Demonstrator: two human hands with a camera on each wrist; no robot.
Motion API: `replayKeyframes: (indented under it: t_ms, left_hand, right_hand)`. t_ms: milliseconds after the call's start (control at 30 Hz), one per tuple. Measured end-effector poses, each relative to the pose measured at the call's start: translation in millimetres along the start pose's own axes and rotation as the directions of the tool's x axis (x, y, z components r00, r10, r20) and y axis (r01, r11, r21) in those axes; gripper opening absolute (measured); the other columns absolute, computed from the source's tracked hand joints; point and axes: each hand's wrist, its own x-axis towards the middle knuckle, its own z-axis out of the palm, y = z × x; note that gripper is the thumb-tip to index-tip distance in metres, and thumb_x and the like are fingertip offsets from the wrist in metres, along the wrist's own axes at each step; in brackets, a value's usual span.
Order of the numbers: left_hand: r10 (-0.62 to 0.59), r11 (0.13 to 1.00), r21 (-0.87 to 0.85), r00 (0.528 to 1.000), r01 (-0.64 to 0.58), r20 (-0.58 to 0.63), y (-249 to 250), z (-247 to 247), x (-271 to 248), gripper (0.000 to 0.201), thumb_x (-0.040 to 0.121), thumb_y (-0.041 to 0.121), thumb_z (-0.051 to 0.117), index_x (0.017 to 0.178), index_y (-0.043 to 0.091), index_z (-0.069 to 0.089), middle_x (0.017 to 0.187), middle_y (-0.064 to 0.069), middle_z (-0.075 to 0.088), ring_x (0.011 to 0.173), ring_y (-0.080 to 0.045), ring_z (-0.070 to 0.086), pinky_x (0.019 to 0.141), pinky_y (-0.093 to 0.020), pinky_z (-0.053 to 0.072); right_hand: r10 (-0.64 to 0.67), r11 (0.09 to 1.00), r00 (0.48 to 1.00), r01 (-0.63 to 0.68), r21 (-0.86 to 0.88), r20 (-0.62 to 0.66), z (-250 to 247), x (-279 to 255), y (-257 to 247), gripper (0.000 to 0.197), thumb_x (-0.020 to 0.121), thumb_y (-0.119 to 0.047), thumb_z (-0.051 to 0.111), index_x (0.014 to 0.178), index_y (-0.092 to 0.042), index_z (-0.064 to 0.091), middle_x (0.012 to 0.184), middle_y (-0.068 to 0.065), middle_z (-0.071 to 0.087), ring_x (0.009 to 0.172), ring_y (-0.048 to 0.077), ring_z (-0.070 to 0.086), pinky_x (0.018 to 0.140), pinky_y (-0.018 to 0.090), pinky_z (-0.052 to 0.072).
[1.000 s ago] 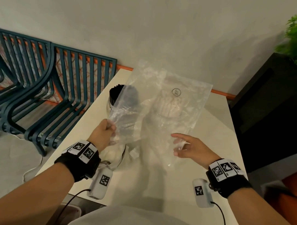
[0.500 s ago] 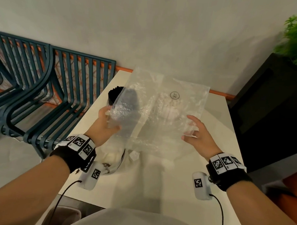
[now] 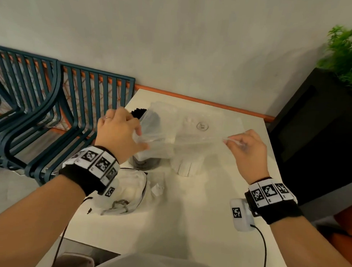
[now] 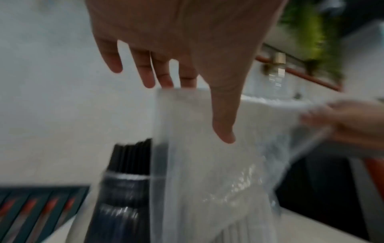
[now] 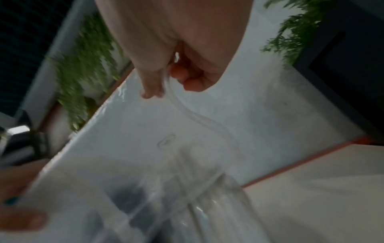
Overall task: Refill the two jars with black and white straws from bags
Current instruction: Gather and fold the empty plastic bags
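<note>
A clear plastic bag [image 3: 193, 132] is stretched almost flat between my two hands, above two jars. My left hand [image 3: 139, 139] pinches its left edge, thumb in front and fingers behind [image 4: 205, 111]. My right hand [image 3: 228, 140] pinches the right edge with curled fingers [image 5: 164, 85]. Under the bag's left part stands the jar of black straws [image 3: 144, 160], their tips [image 3: 139, 112] showing past my left hand. The jar of white straws [image 3: 187, 166] stands to its right, seen through the film. The bag [image 4: 207, 172] looks flat, and I see no straws in it.
A second, crumpled bag [image 3: 125, 193] lies on the white table [image 3: 187, 233] near my left wrist, with a small plastic scrap [image 3: 157, 189] beside it. Blue metal chairs [image 3: 52, 119] stand to the left. A black planter [image 3: 321, 128] with a green plant [image 3: 345, 53] stands at the right.
The bag stood upright in front of the jars and now lies tipped nearly flat over them. Both hands moved forward and apart, and the right hand went from open to pinching the bag's edge.
</note>
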Motion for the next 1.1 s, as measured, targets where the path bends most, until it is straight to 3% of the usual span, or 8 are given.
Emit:
replayKeyframes:
  t_ms: [200,333,467,567,700,767,900,1100]
  left_hand:
    - [0.129,0.991,0.029,0.99,-0.128,-0.051,35.6,-22.4,4.6,0.023,0.084,0.033,0.051,0.098,0.016,0.052,0.096,-0.002,0.05,0.083,-0.024,0.05,0.071,-0.038,0.047]
    - [-0.039,0.929,-0.364,0.997,0.061,0.067,29.6,-22.9,9.3,0.026,0.09,0.018,0.049,0.116,0.019,0.047,0.106,0.0,0.047,0.089,-0.021,0.049,0.076,-0.033,0.041]
    - [0.008,0.525,-0.824,0.967,0.213,0.255,45.5,-31.7,-2.5,0.031,0.093,0.03,0.05,0.122,0.041,0.051,0.113,0.01,0.058,0.101,-0.012,0.058,0.087,-0.033,0.05]
    - [0.086,0.288,-0.889,0.915,0.356,0.394,64.9,-34.1,-15.7,0.036,0.09,0.006,0.051,0.122,0.024,0.053,0.104,0.003,0.058,0.077,0.005,0.062,0.068,-0.018,0.053]
    - [0.305,-0.061,-0.814,0.787,0.578,0.536,66.0,-27.7,-26.4,0.063,0.068,0.006,0.05,0.131,0.002,0.047,0.113,-0.02,0.053,0.1,-0.032,0.054,0.093,-0.048,0.048]
    - [0.393,-0.063,-0.803,0.754,0.592,0.526,64.7,-25.8,-29.1,0.065,0.062,0.018,0.06,0.123,-0.004,0.049,0.102,-0.02,0.056,0.092,-0.03,0.058,0.095,-0.051,0.044]
    - [0.42,0.007,-0.837,0.758,0.548,0.5,70.6,-21.1,-32.3,0.089,0.049,0.049,0.086,0.124,0.012,0.055,0.115,-0.009,0.067,0.102,-0.024,0.066,0.088,-0.039,0.053]
    - [0.019,0.156,-0.921,0.932,0.356,0.363,65.9,-25.4,-22.0,0.042,0.078,0.029,0.073,0.115,0.016,0.057,0.107,0.0,0.069,0.099,-0.015,0.067,0.08,-0.026,0.056]
  right_hand:
    - [-0.369,0.925,0.912,0.34,-0.172,-0.178,-13.5,15.0,-46.2,0.009,0.079,-0.02,0.077,0.077,-0.015,0.069,0.114,-0.007,0.039,0.109,0.009,0.037,0.096,0.023,0.036]
    - [-0.424,0.867,0.889,0.453,-0.207,0.171,-15.9,11.1,-37.9,0.034,0.092,-0.048,0.053,0.077,-0.023,0.072,0.142,-0.001,0.038,0.135,0.023,0.028,0.108,0.054,0.026]
    - [-0.237,0.966,0.884,0.259,0.001,0.403,3.0,-9.2,-39.1,0.037,0.09,-0.048,0.056,0.123,-0.033,0.055,0.153,-0.012,0.015,0.132,0.008,0.038,0.109,0.035,0.035]
    - [-0.133,0.991,0.926,0.131,0.03,0.353,21.5,-15.7,-48.1,0.103,0.069,-0.049,0.076,0.145,-0.044,0.008,0.152,-0.021,-0.003,0.112,0.008,0.052,0.088,0.019,0.048]
    - [-0.12,0.99,0.945,0.136,-0.029,0.303,41.6,-14.5,-53.2,0.135,0.049,-0.055,0.087,0.147,-0.038,-0.004,0.156,-0.011,-0.008,0.141,0.016,0.024,0.11,0.032,0.034]
    - [-0.101,0.985,0.955,0.136,-0.109,0.278,50.9,-11.3,-59.0,0.142,0.041,-0.062,0.087,0.15,-0.027,0.001,0.158,-0.002,0.003,0.146,0.016,0.009,0.116,0.036,0.02]
    - [-0.103,0.974,0.962,0.046,0.22,0.254,67.7,-8.7,-72.8,0.11,0.041,-0.052,0.092,0.132,-0.026,0.036,0.123,-0.003,0.054,0.116,0.018,0.056,0.089,0.045,0.053]
    - [0.072,0.996,0.949,-0.054,-0.066,0.306,57.0,-13.1,-73.9,0.085,0.069,-0.032,0.081,0.136,-0.029,0.029,0.105,-0.011,0.059,0.089,0.012,0.061,0.071,0.03,0.054]
